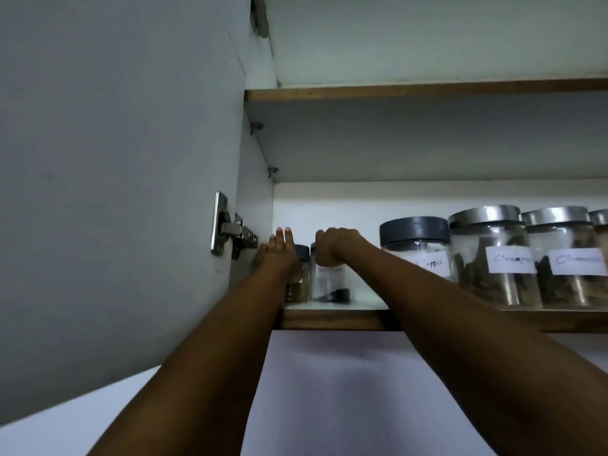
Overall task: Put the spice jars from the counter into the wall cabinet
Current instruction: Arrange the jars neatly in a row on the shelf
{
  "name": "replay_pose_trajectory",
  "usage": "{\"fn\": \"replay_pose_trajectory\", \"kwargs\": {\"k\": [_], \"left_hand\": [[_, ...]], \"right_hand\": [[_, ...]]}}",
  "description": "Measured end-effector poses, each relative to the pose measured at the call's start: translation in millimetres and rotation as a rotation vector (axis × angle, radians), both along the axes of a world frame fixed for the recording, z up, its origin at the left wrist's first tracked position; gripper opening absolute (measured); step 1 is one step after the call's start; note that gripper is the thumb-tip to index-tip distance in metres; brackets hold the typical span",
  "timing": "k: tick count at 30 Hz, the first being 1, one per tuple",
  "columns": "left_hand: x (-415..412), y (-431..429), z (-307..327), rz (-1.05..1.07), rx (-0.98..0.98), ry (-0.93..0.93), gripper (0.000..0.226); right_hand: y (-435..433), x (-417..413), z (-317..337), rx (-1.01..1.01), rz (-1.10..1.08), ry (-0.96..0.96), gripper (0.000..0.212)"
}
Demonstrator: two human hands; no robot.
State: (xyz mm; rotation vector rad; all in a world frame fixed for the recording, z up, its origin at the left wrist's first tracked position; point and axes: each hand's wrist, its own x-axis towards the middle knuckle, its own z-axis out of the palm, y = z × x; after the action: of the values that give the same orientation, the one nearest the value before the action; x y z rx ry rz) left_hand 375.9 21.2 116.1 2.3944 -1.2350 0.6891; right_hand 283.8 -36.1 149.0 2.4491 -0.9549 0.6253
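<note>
Both arms are reaching up into the open wall cabinet (427,136), hands working at the far left end of the lower shelf (332,319).

Left hand (279,250): fingers are extending straight, flat and open, next to the cabinet's left side wall. It is sitting against a small dark-lidded spice jar (300,276), partly hiding it. Not wrapping it as far as I can see.

Right hand (332,246): curling closed over the top of a second small spice jar (329,281), gripping it at the lid. That jar is standing upright on the shelf, white label facing out, dark contents at the bottom. Label text too blurred to read fully.

The two small jars are standing just beside each other, touching or nearly so; can't tell which.

Further right on the same shelf: a larger jar with a dark grey lid (415,245), then two large silver-lidded jars (490,258) (564,258) with handwritten labels, all upright in a row.

Cabinet door (115,192) is hanging open on the left, metal hinge (230,225) showing near the left hand.
</note>
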Motion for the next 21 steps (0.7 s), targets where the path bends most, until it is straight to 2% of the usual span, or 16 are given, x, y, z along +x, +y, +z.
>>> {"fn": "replay_pose_trajectory", "kwargs": {"k": [3, 5, 9, 12, 15, 18, 21], "left_hand": [[-5.5, 5.2, 1.6, -0.049, -0.060, -0.033, 0.096], [-8.5, 8.9, 2.0, -0.068, -0.054, -0.066, 0.092], [-25.4, 11.4, 6.2, -0.127, -0.191, -0.124, 0.067], [-45.1, 25.0, 9.7, -0.183, -0.354, -0.100, 0.033], [-62.4, 42.2, 12.6, -0.193, -0.430, -0.094, 0.011], [-78.8, 58.4, 14.1, -0.211, -0.433, -0.098, 0.009], [-92.6, 73.0, 13.8, -0.188, -0.421, -0.200, 0.013]], "right_hand": [[4.8, -5.9, 4.1, 0.057, -0.004, -0.002, 0.038], [15.2, -12.3, 6.0, -0.038, 0.023, -0.030, 0.042], [36.6, -30.0, 14.6, -0.314, 0.135, -0.116, 0.032], [49.4, -41.5, 18.9, -0.478, 0.164, -0.131, 0.022], [61.8, -55.2, 19.1, -0.580, 0.186, -0.112, 0.013], [74.6, -69.7, 16.9, -0.637, 0.219, -0.083, 0.015], [82.4, -87.4, 14.5, -0.707, 0.277, -0.096, 0.017]]}}
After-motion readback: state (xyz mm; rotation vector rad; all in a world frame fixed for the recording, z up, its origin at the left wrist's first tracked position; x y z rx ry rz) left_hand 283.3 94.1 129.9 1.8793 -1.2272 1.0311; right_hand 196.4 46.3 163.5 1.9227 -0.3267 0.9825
